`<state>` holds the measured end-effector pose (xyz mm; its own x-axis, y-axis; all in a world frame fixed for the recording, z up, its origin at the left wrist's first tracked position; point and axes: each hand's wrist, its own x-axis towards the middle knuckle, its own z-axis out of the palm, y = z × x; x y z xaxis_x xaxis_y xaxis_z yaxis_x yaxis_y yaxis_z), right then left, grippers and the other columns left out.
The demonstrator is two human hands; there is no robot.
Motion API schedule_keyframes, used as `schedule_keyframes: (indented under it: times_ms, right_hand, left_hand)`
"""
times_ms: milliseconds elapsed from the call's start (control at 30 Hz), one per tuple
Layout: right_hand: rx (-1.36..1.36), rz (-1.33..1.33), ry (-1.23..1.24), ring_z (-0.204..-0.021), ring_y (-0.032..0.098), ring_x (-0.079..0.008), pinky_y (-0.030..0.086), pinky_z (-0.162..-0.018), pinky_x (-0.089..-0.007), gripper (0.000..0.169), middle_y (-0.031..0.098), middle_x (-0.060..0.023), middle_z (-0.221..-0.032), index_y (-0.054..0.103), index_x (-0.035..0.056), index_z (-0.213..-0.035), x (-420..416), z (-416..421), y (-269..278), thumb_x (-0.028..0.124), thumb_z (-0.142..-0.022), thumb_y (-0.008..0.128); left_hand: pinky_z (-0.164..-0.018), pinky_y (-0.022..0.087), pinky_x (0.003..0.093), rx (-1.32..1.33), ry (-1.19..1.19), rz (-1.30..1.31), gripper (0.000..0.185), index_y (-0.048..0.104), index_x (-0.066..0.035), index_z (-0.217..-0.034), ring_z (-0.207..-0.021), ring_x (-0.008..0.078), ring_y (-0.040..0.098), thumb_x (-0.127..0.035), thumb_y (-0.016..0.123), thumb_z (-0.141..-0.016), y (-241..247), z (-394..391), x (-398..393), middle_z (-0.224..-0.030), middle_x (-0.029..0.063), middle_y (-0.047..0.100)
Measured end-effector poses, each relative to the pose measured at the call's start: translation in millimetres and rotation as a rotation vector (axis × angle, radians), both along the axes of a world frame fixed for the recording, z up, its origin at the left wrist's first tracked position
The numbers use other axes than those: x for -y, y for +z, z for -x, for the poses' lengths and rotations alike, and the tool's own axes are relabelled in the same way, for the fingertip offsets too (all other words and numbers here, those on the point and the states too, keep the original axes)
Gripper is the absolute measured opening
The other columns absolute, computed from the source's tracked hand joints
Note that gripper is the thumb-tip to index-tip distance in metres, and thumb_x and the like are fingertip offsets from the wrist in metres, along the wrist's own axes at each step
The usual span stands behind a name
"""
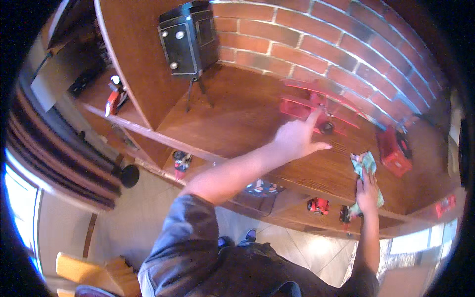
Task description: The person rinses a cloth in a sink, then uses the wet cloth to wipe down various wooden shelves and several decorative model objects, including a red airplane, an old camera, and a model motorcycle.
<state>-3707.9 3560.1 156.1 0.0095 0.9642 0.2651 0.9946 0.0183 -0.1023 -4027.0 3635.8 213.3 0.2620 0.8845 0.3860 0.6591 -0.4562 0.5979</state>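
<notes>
On the upper wooden shelf [230, 126] my right hand [366, 191] presses a light green patterned cloth [365, 163] against the surface near the front edge. My left hand [298, 137] reaches across the shelf to a red model biplane [297, 107] with black wheels. Its index finger overlaps the front of the plane; whether it touches cannot be told. The thumb is spread apart. Right of the cloth stands a red model gramophone [395, 152], partly blurred.
A black box-shaped model camera [182, 44] on a tripod stands at the back left, before a brick wall [282, 33]. Lower shelves hold a red toy vehicle [318, 206], a figurine [181, 163] and a red-and-white model [115, 96]. A wooden chair [81, 269] is at lower left.
</notes>
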Motion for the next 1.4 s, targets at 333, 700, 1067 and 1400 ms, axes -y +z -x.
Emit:
schedule_keyframes:
  times_ms: [333,700,1067,1400]
  right_hand:
    - [0.013,0.163,0.605,-0.127,0.031,-0.0397,0.024,-0.105,-0.0478,0.05,0.035,-0.0184,-0.137,0.046,0.0089,-0.127,-6,67,24,0.007,-0.078,0.053]
    - [-0.002,0.152,0.726,-0.127,0.031,-0.0377,0.024,-0.106,-0.0463,0.05,0.036,-0.0171,-0.137,0.048,0.0095,-0.126,-17,92,29,0.008,-0.076,0.055]
    - [-0.024,0.128,0.664,-0.124,0.034,-0.041,0.027,-0.104,-0.0462,0.046,0.04,-0.0201,-0.133,0.049,0.0073,-0.125,-12,107,30,0.006,-0.079,0.049]
    - [-0.023,0.132,0.742,-0.126,0.033,-0.0375,0.027,-0.104,-0.0467,0.049,0.041,-0.0171,-0.133,0.049,0.0115,-0.126,-15,110,29,0.01,-0.077,0.055]
  left_hand:
    - [-0.101,0.03,0.0447,0.298,0.934,-0.661,0.115,0.019,0.002,-0.135,-0.119,0.0374,0.037,-0.044,0.084,-0.052,-23,221,-25,-0.132,0.0253,0.031]
    - [-0.105,0.024,0.0453,0.592,0.708,-0.531,0.117,0.002,-0.011,-0.142,-0.126,0.0394,0.026,-0.033,0.081,-0.059,20,245,-59,-0.135,0.0271,0.021]
    - [-0.105,0.025,0.0441,0.558,0.653,-0.422,0.12,0.002,-0.009,-0.142,-0.128,0.0389,0.026,-0.038,0.08,-0.057,29,252,-58,-0.137,0.029,0.02]
    - [-0.103,0.027,0.0392,0.914,0.359,-0.582,0.103,0.008,-0.007,-0.143,-0.124,0.0283,0.033,-0.029,0.075,-0.068,31,235,-11,-0.137,0.0175,0.029]
